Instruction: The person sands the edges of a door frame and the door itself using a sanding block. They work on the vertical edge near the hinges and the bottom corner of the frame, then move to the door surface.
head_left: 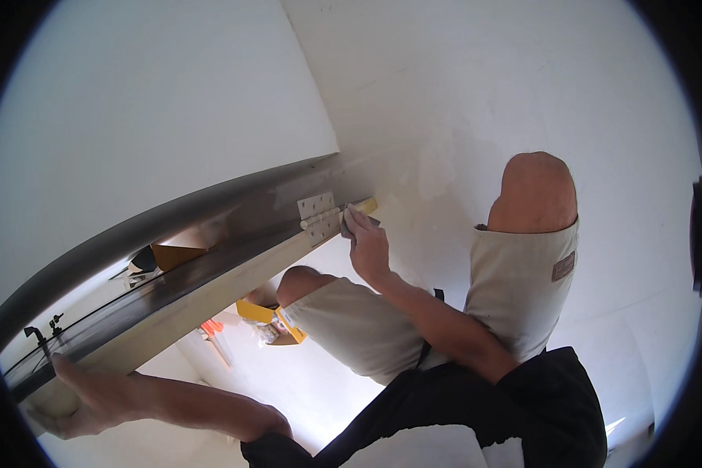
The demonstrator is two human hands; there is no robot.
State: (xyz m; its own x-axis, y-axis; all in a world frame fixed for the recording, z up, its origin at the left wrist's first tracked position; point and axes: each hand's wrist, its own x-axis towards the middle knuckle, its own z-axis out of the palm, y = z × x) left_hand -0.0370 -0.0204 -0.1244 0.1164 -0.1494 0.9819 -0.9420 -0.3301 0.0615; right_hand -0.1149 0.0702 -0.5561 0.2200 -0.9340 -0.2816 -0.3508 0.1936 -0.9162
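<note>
A long pale board (181, 303) with a dark edge runs diagonally beside a dark, curved-looking frame (93, 249). A silver hinge (317, 209) with screw holes sits on its upper end. My right hand (366, 246) is closed on a small dark grey object (373, 222) beside the hinge, at the board's pale yellow tip (367, 204). At the lower left my left hand (82, 402) grips the board, its thumb up by the dark edge and small black fittings (35, 334).
My bent legs in beige shorts (522, 281) are below me on a pale floor (616, 218). Beyond the board are a yellow box (290, 327) of small items and orange-handled tools (210, 327). A pale wall or panel (148, 86) fills the upper left; a dark object (698, 234) lies at the far right.
</note>
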